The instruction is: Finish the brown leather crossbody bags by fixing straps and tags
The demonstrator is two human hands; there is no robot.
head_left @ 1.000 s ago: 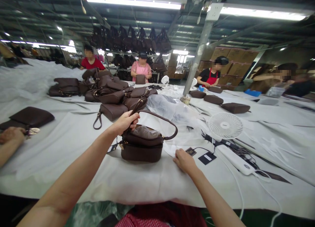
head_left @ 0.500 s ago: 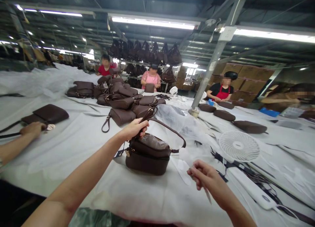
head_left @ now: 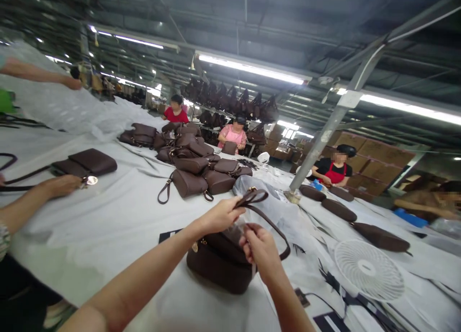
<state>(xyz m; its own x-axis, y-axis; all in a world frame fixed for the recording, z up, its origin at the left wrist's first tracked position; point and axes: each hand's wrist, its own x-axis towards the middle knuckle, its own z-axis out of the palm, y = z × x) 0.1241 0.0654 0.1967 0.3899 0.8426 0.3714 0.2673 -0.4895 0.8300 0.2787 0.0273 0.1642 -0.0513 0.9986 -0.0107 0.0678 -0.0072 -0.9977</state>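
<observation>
A dark brown handbag (head_left: 219,267) stands on the white-covered table in front of me. My left hand (head_left: 224,215) is closed around its strap (head_left: 277,226) and keeps it raised, with a loop sticking out beyond the fingers. Clear plastic (head_left: 235,232) shows in the bag's open top. At the right end of that opening my right hand (head_left: 261,249) is closed in a pinch. A whitish strip shows below its fingers, too small and blurred to name. A round gold tag (head_left: 195,247) hangs at the bag's left end.
Brown bags (head_left: 190,178) are heaped beyond. A white fan (head_left: 369,269) stands at right, near a metal post (head_left: 317,154). Left, another person's hand (head_left: 65,184) touches a brown bag (head_left: 91,163); another arm (head_left: 39,72) reaches over plastic sheeting. Several co-workers sit farther back.
My right hand has moved left and up from the table to the bag's opening. My left hand still grips the strap. The camera has tilted, and an arm has appeared at upper left.
</observation>
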